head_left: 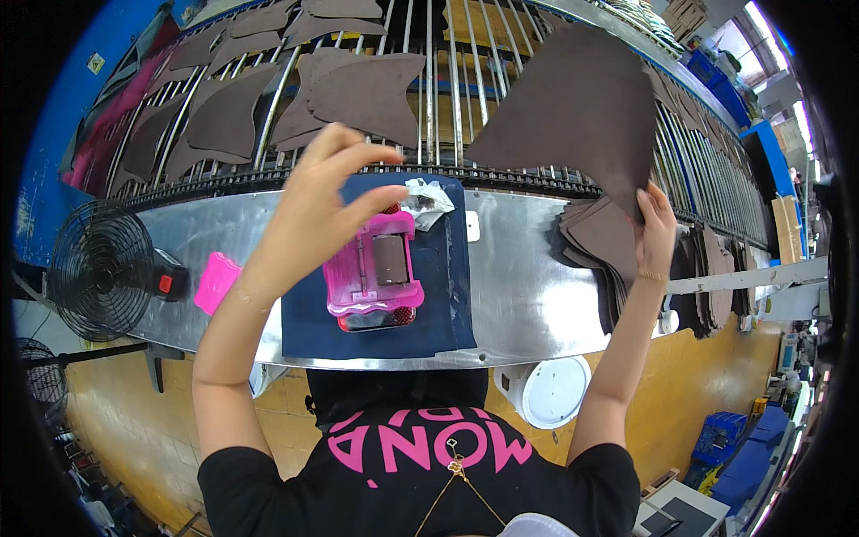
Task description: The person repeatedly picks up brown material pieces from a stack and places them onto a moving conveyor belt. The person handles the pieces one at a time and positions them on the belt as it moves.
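My right hand [655,225] grips the lower edge of a large dark brown leather piece [577,107], raised over the conveyor's rods. Just below it, a stack of similar leather pieces [595,237] lies on the metal table. My left hand [335,192] hovers above the pink plastic holder [338,277], thumb and fingers apart with nothing between them. A small brown rectangular piece [390,259] sits in that holder, which rests on a dark blue mat [309,322]. Beside its top lies a crumpled white wipe [428,208].
A conveyor of metal rods [431,98] runs along the table's far side, carrying leather pieces [362,94]. At left stand a black fan [103,273] and a pink plastic piece [217,282]. More leather pieces [711,277] hang at right past a pale bar [752,276].
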{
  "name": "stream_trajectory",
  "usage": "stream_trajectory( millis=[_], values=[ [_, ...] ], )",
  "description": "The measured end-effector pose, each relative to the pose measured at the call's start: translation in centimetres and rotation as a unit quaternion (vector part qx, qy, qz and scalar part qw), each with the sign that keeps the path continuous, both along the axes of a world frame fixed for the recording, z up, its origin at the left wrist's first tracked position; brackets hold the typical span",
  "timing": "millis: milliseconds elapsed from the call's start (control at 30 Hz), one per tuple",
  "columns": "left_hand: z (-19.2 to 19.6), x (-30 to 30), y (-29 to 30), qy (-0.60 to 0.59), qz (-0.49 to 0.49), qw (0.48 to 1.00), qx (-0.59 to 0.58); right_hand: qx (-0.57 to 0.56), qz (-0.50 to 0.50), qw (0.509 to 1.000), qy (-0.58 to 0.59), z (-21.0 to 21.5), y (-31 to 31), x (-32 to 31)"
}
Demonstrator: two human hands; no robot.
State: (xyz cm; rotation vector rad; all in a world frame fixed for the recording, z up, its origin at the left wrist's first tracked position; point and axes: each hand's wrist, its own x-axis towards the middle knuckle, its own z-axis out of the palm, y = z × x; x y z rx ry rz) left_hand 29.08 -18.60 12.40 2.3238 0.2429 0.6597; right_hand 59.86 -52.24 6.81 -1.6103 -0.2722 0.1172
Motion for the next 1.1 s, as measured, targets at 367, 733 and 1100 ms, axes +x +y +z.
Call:
stream_trajectory(
  millis=[367,733,1100],
  values=[
    [-2.3,-11.8,3.5,0.042,0.252,0.964,-0.072,-0.149,0.066,0.985,0.063,-11.7,11.3,14.7],
    [-4.5,-12.7,3.1,0.002,0.261,0.961,-0.091,-0.330,-0.040,0.903,-0.273,-6.3,3.9,9.4],
    [-6.0,-9.7,2.4,-0.013,0.198,0.966,-0.163,-0.634,-0.231,0.736,-0.051,-11.0,-16.3,-3.5]
  ],
)
